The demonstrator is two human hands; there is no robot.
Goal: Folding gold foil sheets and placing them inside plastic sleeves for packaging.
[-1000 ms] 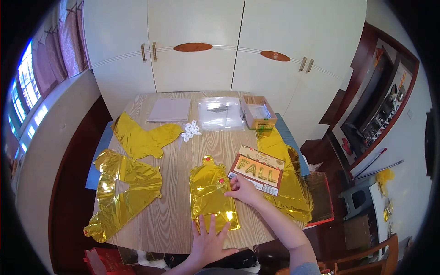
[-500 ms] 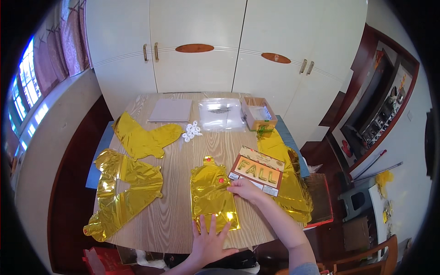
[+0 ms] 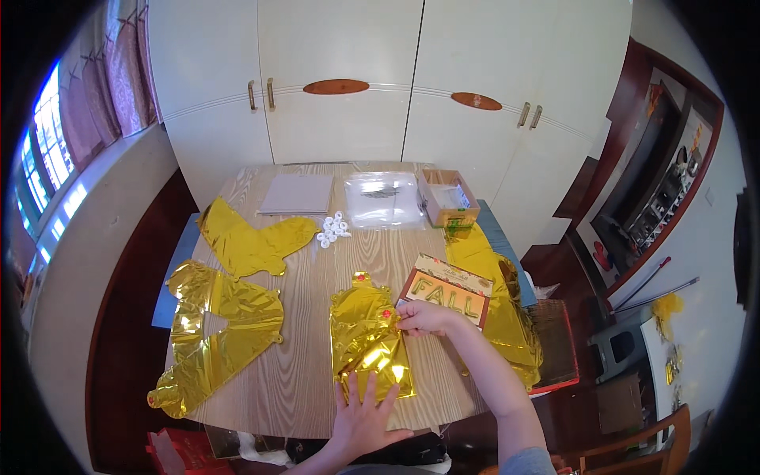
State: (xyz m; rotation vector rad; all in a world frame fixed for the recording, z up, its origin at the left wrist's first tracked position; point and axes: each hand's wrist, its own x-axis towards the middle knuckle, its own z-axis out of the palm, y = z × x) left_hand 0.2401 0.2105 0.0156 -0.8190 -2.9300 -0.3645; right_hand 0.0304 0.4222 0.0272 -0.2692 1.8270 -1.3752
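A folded gold foil balloon [image 3: 356, 324] with small red stickers lies in front of me on the wood-grain table [image 3: 297, 364]. My left hand [image 3: 366, 416] rests flat on its near end, fingers spread. At its right edge my right hand [image 3: 427, 317] pinches the foil between thumb and fingers, and the surface there is rippled. Just beyond that hand lies a printed card package [image 3: 451, 273], partly covered by the hand and wrist. To the left are two flat gold foil balloons, an A-shaped one [image 3: 249, 317] and an L-shaped one [image 3: 253, 241].
More gold foil [image 3: 514, 332] hangs over the table's right side. Toward the back are small white rolls [image 3: 333, 229], a grey flat board [image 3: 297, 195], a clear plastic sleeve [image 3: 384, 210] and an open cardboard box [image 3: 449, 214]. A wooden chair [image 3: 677, 443] stands at lower right.
My right hand has shifted slightly upward and right with the foil's edge, and the foil shows more ripples. My left hand stays in place. The view has moved slightly.
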